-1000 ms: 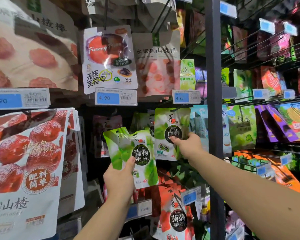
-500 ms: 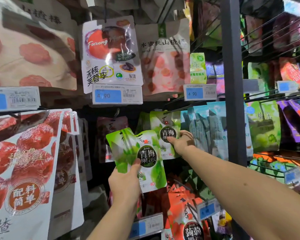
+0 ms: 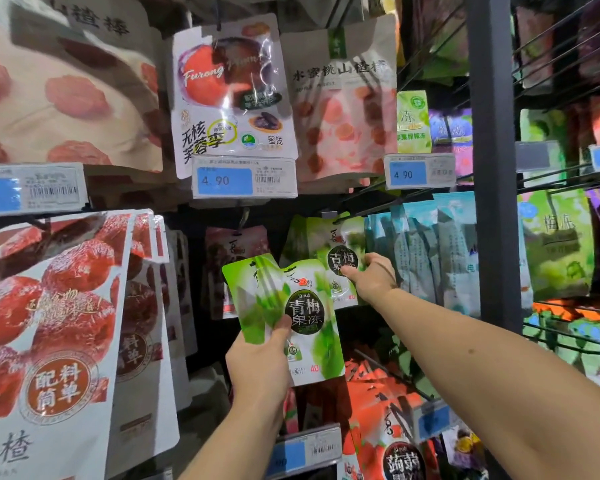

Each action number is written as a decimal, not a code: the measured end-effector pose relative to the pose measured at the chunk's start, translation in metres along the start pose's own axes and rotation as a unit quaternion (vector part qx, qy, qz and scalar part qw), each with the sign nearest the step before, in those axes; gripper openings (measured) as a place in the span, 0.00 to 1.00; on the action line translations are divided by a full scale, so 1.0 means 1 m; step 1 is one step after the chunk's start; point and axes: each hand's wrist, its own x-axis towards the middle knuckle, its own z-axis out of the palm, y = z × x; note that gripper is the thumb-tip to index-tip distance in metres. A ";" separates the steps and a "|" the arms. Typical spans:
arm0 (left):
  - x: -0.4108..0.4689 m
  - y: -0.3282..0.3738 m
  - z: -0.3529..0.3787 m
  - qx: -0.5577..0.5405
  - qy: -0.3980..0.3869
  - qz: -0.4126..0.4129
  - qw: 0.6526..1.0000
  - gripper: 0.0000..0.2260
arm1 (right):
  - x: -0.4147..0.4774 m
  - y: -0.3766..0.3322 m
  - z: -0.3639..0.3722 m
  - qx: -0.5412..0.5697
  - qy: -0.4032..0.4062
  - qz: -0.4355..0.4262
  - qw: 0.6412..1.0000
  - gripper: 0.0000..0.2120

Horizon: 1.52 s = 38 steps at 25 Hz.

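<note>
A person's left hand (image 3: 257, 367) is gripping green pouches (image 3: 305, 308) while the right hand (image 3: 373, 277) is pinching a hanging pouch (image 3: 336, 242), likely needing a straight outward pull next.

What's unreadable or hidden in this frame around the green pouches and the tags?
Head view, held green pouches in left hand: overlapped, count unclear.
Head view, right hand on hanging green pouch: fingertips hidden behind the pouch.
Head view, lower price tag: blurred, price unreadable.
Head view, left price tag: price cut by left edge.
</note>
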 end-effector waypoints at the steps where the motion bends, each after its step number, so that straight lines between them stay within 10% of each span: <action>1: -0.001 0.001 0.001 0.003 -0.003 0.001 1.000 0.05 | 0.000 0.002 -0.004 0.006 -0.007 -0.002 1.000 0.34; 9: -0.017 0.016 0.008 0.004 -0.028 0.004 1.000 0.03 | -0.046 -0.006 -0.047 0.045 0.008 0.019 0.999 0.31; 16: -0.050 0.035 0.022 -0.021 -0.095 -0.021 0.995 0.06 | -0.129 -0.001 -0.085 0.203 -0.186 0.060 0.959 0.30; 23: -0.071 0.041 0.029 0.052 -0.156 0.028 0.986 0.10 | -0.153 -0.013 -0.121 0.289 -0.095 0.000 0.952 0.10; 38: -0.067 0.049 0.020 0.047 -0.108 -0.043 0.992 0.18 | -0.129 -0.009 -0.149 0.275 0.057 -0.055 0.958 0.10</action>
